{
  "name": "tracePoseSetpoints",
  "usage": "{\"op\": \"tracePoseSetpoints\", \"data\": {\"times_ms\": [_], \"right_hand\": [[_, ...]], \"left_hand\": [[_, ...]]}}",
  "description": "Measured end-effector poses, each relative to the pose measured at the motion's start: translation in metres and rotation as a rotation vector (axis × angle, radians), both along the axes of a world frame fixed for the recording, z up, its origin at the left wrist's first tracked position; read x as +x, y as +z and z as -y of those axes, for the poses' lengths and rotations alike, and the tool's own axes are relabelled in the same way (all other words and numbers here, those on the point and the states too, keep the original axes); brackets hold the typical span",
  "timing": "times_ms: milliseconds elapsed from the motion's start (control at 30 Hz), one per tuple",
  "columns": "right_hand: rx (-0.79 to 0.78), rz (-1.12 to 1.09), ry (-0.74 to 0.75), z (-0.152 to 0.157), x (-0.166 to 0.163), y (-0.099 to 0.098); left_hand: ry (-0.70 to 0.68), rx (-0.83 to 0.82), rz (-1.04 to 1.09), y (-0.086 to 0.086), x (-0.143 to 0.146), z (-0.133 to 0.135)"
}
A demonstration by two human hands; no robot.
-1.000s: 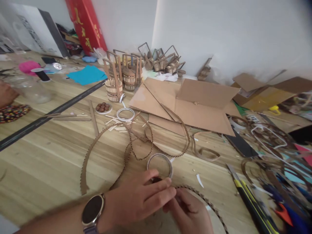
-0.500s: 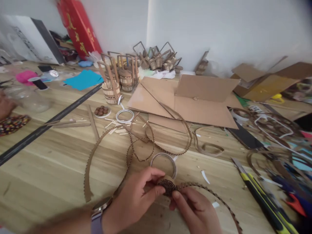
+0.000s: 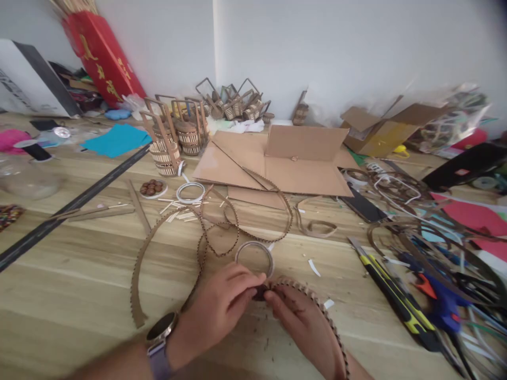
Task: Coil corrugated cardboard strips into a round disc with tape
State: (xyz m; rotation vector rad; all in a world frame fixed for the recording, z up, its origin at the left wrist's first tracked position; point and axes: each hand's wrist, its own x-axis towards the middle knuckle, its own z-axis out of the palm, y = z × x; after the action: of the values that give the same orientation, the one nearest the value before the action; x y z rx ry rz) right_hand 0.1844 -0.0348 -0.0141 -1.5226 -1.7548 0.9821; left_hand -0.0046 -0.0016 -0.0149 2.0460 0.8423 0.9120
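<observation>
My left hand (image 3: 222, 298) pinches one side of a small tight coil of corrugated cardboard strip (image 3: 260, 293) between thumb and fingers. From the other side, my right hand (image 3: 303, 319) grips the same coil. The coil's loose cardboard strip (image 3: 307, 291) arches over my right hand and runs down along the wrist. Fingers cover most of the coil. Just beyond my hands lies a roll of tape (image 3: 272, 262). More corrugated strip (image 3: 138, 274) loops over the table at left, partly behind my left wrist.
A utility knife (image 3: 390, 290) and blue glue gun (image 3: 446, 311) lie at right. Cardboard sheets (image 3: 304, 177) spread across the middle back, beside little stick-sided buckets (image 3: 164, 158). Brown balls (image 3: 152, 187) sit in a dish near short sticks (image 3: 184, 214). A phone (image 3: 366, 208) lies right.
The view has shifted right. The coil has tipped so its spiral face no longer shows, and the trailing strip now lies over my right hand. Both hands keep hold of it.
</observation>
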Motion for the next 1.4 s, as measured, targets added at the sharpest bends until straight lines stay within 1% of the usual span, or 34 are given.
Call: {"op": "tracePoseSetpoints", "data": {"times_ms": [167, 333, 400, 467, 567, 667, 733, 900, 1033, 1167, 1233, 1300, 1400], "right_hand": [[0.017, 0.025, -0.018, -0.001, -0.002, 0.004], [0.071, -0.017, -0.057, 0.0, -0.006, 0.015], [0.084, -0.02, -0.105, 0.001, -0.006, 0.016], [0.109, -0.006, -0.149, 0.001, -0.005, 0.014], [0.155, 0.021, -0.164, 0.0, -0.002, 0.009], [0.162, 0.029, -0.157, -0.002, 0.0, 0.004], [0.148, 0.024, -0.154, -0.002, -0.001, 0.002], [0.053, -0.005, -0.154, 0.0, -0.004, 0.002], [-0.027, -0.106, -0.181, 0.0, -0.005, 0.005], [-0.124, -0.217, -0.243, -0.002, -0.005, 0.005], [-0.134, -0.24, -0.24, -0.002, -0.006, 0.004], [-0.122, -0.236, -0.202, -0.001, -0.007, 0.002], [-0.104, -0.207, -0.172, 0.001, -0.011, 0.002]], "left_hand": [[-0.022, 0.08, -0.007, 0.0, -0.001, -0.002], [0.031, 0.06, -0.022, -0.001, -0.001, 0.001], [0.076, -0.011, -0.006, -0.002, 0.0, 0.001], [0.099, -0.148, 0.057, -0.004, 0.002, 0.001], [0.077, -0.329, 0.194, -0.007, 0.004, 0.0], [0.071, -0.374, 0.263, -0.009, 0.005, 0.0], [0.069, -0.372, 0.279, -0.009, 0.005, 0.0], [0.091, -0.333, 0.262, -0.006, 0.004, 0.002], [0.133, -0.269, 0.185, -0.006, 0.003, 0.003], [0.159, -0.156, 0.078, -0.005, 0.001, 0.002], [0.157, -0.106, 0.043, -0.004, 0.0, 0.001], [0.15, -0.06, 0.023, -0.003, 0.0, 0.001], [0.112, -0.007, 0.021, 0.0, 0.0, 0.0]]}}
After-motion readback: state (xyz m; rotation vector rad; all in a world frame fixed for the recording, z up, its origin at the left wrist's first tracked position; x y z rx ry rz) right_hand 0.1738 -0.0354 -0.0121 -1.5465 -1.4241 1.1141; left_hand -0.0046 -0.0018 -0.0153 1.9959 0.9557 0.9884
